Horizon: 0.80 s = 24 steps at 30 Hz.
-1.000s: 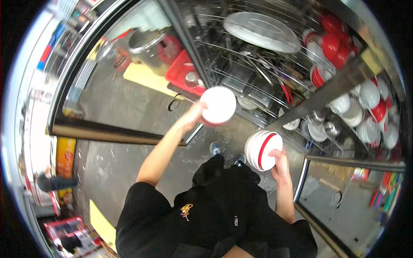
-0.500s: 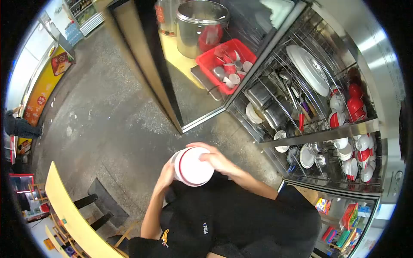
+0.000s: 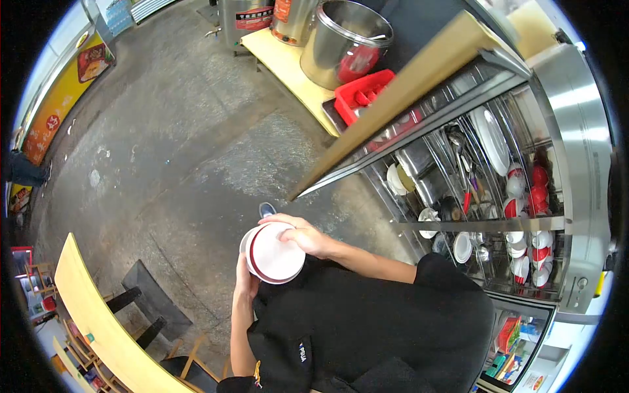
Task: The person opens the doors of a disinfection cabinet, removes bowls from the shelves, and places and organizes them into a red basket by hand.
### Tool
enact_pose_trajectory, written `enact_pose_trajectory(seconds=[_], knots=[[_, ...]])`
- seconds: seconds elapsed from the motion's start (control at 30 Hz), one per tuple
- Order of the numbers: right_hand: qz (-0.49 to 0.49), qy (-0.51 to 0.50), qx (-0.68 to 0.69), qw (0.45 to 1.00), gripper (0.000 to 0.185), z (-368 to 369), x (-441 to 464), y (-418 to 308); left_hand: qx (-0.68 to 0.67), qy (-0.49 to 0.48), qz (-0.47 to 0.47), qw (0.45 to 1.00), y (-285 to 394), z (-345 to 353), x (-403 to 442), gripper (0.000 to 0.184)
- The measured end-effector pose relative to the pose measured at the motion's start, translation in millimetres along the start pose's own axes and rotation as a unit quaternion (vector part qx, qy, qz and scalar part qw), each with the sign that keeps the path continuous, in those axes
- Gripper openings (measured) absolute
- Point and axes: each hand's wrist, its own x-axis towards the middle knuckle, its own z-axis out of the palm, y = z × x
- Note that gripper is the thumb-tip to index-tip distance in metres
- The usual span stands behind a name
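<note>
In front of my black shirt I hold a small stack of white bowls, one with a dark red band at its rim. My left hand is wrapped round the lower left side of the stack. From the right, my right hand grips the top bowl, its thumb pressed on the white surface and its other fingers along the far edge. How many bowls are stacked I cannot tell. To my right stands a steel dish cabinet with its glass door ajar.
Wire racks in the cabinet carry an oval platter, red and white bowls and utensils. Beyond the door, a yellow bench bears a steel pot and a red basin. A yellow table stands at left.
The glass door now appears more edge-on, and more of the bench behind it shows. My hands and the bowls have shifted slightly left in view, still gripped; my shoe has come into sight.
</note>
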Motion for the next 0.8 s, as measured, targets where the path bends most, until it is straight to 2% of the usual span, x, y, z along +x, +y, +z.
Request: enact_pose_trajectory(seconds=[0.23,0.3,0.33,0.4,0.47,0.57,0.6,0.67,0.8], knots=[[-0.030,0.080,-0.003,0.996,0.055,-10.2,90.0,-21.8,0.051,-0.031,0.059,0.996,88.1,1.8,75.8,0.059],[-0.072,0.128,-0.104,0.984,0.055,-19.5,119.0,-27.3,0.082,-0.039,0.069,0.993,122.3,7.2,94.1,0.059],[-0.077,0.138,-0.099,0.982,0.055,-25.1,131.3,-32.5,0.076,-0.039,0.054,0.995,140.9,12.6,102.6,0.060],[-0.080,0.156,-0.061,0.983,0.055,-30.6,154.0,-42.3,0.087,-0.044,0.032,0.995,171.7,17.8,122.2,0.061],[-0.084,0.176,-0.020,0.981,0.054,-40.7,175.4,-48.5,0.139,-0.081,0.062,0.985,194.9,21.4,151.0,0.064],[-0.076,0.214,0.084,0.970,0.053,-51.6,182.8,-45.5,0.136,-0.147,0.024,0.979,211.8,26.7,193.2,0.067],[-0.082,0.220,0.143,0.962,0.054,-56.1,186.1,-47.1,0.147,-0.178,0.018,0.973,220.5,34.7,204.9,0.067],[-0.090,0.264,0.165,0.946,0.056,-63.8,183.9,-55.1,0.251,-0.196,0.035,0.947,231.9,59.8,221.4,0.070],[-0.102,0.364,0.230,0.897,0.062,-81.4,179.2,-79.3,0.282,-0.270,-0.040,0.920,249.4,114.5,258.5,0.071]])
